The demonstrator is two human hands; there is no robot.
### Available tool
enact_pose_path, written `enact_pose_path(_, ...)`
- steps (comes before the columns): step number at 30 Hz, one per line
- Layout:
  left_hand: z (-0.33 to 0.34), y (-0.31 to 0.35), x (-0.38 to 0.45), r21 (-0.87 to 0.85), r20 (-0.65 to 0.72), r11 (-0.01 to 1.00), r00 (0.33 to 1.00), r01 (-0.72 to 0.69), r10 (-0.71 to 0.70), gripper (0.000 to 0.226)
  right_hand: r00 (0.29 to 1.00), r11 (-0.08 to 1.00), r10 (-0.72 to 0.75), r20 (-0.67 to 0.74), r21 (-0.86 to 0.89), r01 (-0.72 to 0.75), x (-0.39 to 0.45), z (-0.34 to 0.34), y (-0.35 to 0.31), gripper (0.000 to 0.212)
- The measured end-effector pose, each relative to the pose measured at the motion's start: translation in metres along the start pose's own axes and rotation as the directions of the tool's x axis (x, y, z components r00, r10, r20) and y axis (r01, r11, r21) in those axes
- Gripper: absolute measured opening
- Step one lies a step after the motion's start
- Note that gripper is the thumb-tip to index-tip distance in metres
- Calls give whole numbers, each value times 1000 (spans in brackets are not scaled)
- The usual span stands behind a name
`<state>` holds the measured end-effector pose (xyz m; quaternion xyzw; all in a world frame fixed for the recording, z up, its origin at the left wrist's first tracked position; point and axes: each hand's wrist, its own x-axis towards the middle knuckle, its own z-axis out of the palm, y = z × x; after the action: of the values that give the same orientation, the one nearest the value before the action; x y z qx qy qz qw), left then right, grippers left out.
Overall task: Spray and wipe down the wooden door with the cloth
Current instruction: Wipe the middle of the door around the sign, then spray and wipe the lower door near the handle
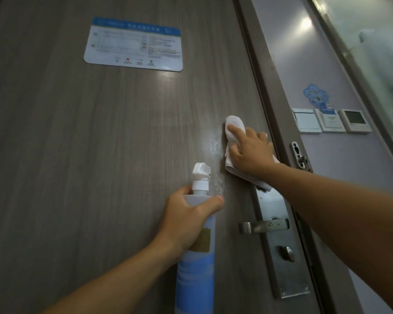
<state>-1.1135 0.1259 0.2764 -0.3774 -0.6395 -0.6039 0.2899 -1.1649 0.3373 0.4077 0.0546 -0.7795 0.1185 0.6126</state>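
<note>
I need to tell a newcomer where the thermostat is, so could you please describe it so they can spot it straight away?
Start at the wooden door and look right, past its frame, to the pale wall. A row of three white panels sits there, below a blue cloud-shaped sticker. The thermostat is the rightmost panel, the only one with a greyish display screen.

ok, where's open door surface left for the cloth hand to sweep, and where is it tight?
Open: the wide door panel below the notice and left of the spray bottle. Tight: the strip by the frame, where the right hand presses the cloth above the lock plate and handle.
</note>
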Motion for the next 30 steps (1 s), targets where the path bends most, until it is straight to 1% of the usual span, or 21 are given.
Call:
enact_pose_path(3, -16, 4, -9, 2, -46, 1000, 999, -25, 25, 20, 999, 999, 20, -42, -29, -21, -9, 8, -25, 54)
enact_pose_path(6, -39, 9, -17, -5, -112, 999, 993, -49, 48, 26, 997, 1000, 7, -81, -29, -9, -26, 24, -56, 59)
enact_pose_path(8, -56, 14, -23, 12, -155, 998, 985, -68, 69, 35, 995, 1000, -4, -102, -14, 2, -39, 34, -75, 62)
enact_pose_path(11, -78, 23, -32, 58, -183, 991, 975, -121, 130, 54, 996, 999, -35, -78, 29, 37, -64, 49, -97, 65)
enact_pose_path(13, -89, 27, -36, 77, -187, 985, 968, -155, 167, 57, 988, 989, -144, -62, 17, 145, -87, 59, -106, 67)
enact_pose_path(15, -94, 28, -39, 76, -176, 983, 968, -170, 181, 59, 956, 956, -294, -2, -2, 294, -106, 64, -104, 68)
enact_pose_path(16, -95, 27, -40, 82, -170, 982, 969, -169, 181, 60, 938, 938, -346, 22, -7, 346, -112, 65, -99, 68)
enact_pose_path(17, -95, 26, -42, 89, -163, 982, 970, -166, 178, 60, 930, 930, -367, 28, -9, 368, -115, 65, -93, 68)
enact_pose_path(18, -94, 24, -44, 93, -156, 982, 972, -162, 175, 60, 936, 936, -351, 11, -9, 351, -117, 64, -87, 67)
enact_pose_path(19, -93, 22, -45, 95, -151, 983, 973, -159, 172, 60, 952, 953, -304, -21, -7, 304, -116, 64, -82, 65)
enact_pose_path(22, -90, 15, -50, 87, -151, 986, 976, -145, 157, 60, 988, 996, -82, -134, 16, 85, -110, 67, -82, 65)
enact_pose_path(24, -91, 12, -55, 86, -149, 986, 977, -143, 155, 53, 984, 997, 58, -168, 59, -48, -104, 73, -92, 66)
enact_pose_path(26, -93, 11, -58, 75, -128, 987, 981, -140, 149, 47, 966, 983, 169, -195, 105, -151, -103, 76, -105, 68)
enact_pose_path(28, -95, 10, -61, 62, -130, 989, 981, -135, 143, 47, 961, 974, 209, -181, 124, -189, -114, 78, -116, 73)
enact_pose_path(29, -97, 9, -62, 63, -141, 988, 979, -139, 147, 50, 970, 979, 182, -162, 122, -163, -125, 81, -118, 77)
enact_pose_path(30, -99, 10, -63, 68, -149, 987, 977, -143, 152, 52, 982, 988, 123, -146, 108, -108, -138, 83, -118, 81)
